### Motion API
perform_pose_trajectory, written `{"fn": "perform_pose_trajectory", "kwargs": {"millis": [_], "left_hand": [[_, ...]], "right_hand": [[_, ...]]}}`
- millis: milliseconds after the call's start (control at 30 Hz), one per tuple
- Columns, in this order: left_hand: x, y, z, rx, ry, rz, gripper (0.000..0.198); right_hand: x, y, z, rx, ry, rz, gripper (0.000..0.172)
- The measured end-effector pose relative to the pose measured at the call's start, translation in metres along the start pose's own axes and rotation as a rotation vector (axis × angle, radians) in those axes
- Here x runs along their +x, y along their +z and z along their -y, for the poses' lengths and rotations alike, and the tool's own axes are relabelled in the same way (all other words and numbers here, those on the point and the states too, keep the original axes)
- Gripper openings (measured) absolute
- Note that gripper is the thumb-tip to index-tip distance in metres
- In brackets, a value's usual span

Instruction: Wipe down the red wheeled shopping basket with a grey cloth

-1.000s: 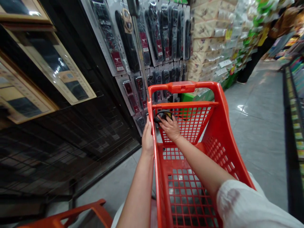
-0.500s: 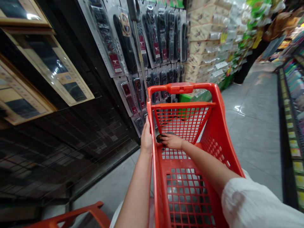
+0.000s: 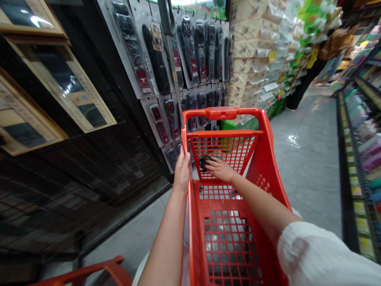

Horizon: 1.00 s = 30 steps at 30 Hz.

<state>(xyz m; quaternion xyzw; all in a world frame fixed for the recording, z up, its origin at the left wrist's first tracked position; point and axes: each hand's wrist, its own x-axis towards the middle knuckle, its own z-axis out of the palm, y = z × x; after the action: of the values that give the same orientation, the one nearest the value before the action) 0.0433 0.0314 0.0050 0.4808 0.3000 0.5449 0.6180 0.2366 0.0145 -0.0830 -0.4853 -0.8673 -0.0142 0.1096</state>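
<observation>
A red plastic shopping cart (image 3: 223, 204) with grid walls and a grid floor stands right in front of me. My left hand (image 3: 181, 171) is closed around the rim of its left side. Inside the cart, my right hand (image 3: 219, 169) reaches to the far grid panel (image 3: 238, 155), fingers over a small black, ring-shaped coiled thing (image 3: 204, 162). The fingers partly cover this thing, so its kind is unclear. It sits up against the grid panel, near the left wall.
Packaged belts (image 3: 192, 47) hang on the wall ahead. A thin metal pole (image 3: 175, 71) reaches the cart's left corner. Boxed goods (image 3: 26, 107) lean at the left, stacked packs (image 3: 250, 51) stand behind. A person (image 3: 309, 75) is down the aisle; shelves (image 3: 357, 159) line the right.
My right hand has moved slightly up and away from me with the black coiled thing, higher along the grid panel. The left hand stays on the rim. The view has shifted a little.
</observation>
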Motion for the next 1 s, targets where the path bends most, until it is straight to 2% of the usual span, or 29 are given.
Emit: {"fn": "perform_pose_trajectory", "kwargs": {"millis": [100, 200, 300, 400, 467, 533, 600, 733, 900, 933, 1000], "left_hand": [[-0.002, 0.004, -0.005, -0.008, 0.052, 0.059, 0.068], [-0.002, 0.004, -0.007, 0.002, 0.065, 0.060, 0.071], [0.001, 0.001, -0.005, 0.015, 0.051, 0.050, 0.071], [0.003, -0.001, -0.004, 0.043, 0.080, 0.042, 0.070], [0.003, -0.002, -0.004, 0.040, 0.083, 0.039, 0.073], [0.001, -0.001, -0.005, 0.012, 0.059, 0.041, 0.079], [0.000, -0.001, -0.007, -0.020, 0.046, 0.054, 0.084], [-0.003, -0.001, -0.010, -0.039, 0.043, 0.082, 0.088], [-0.004, -0.001, -0.011, -0.023, 0.022, 0.080, 0.093], [-0.004, -0.001, -0.011, -0.017, 0.026, 0.080, 0.092], [-0.004, -0.001, -0.011, -0.003, 0.031, 0.071, 0.090]], "right_hand": [[-0.020, 0.022, 0.005, 0.022, -0.057, 0.183, 0.032], [-0.014, 0.011, 0.005, 0.010, -0.141, 0.188, 0.028], [0.017, -0.021, 0.005, -0.021, -0.161, 0.068, 0.028], [0.048, -0.051, 0.010, -0.119, -0.077, -0.153, 0.031], [0.058, -0.060, 0.014, -0.192, -0.034, -0.285, 0.030], [0.056, -0.059, 0.015, -0.223, 0.013, -0.361, 0.029], [0.044, -0.052, 0.014, -0.221, 0.112, -0.436, 0.028], [0.010, -0.033, 0.005, -0.177, 0.434, -0.657, 0.039], [-0.017, -0.005, -0.008, -0.044, 1.011, -1.073, 0.060], [-0.019, 0.002, -0.009, -0.007, 1.076, -1.098, 0.063], [-0.024, 0.021, -0.005, 0.066, 1.120, -1.051, 0.067]]}}
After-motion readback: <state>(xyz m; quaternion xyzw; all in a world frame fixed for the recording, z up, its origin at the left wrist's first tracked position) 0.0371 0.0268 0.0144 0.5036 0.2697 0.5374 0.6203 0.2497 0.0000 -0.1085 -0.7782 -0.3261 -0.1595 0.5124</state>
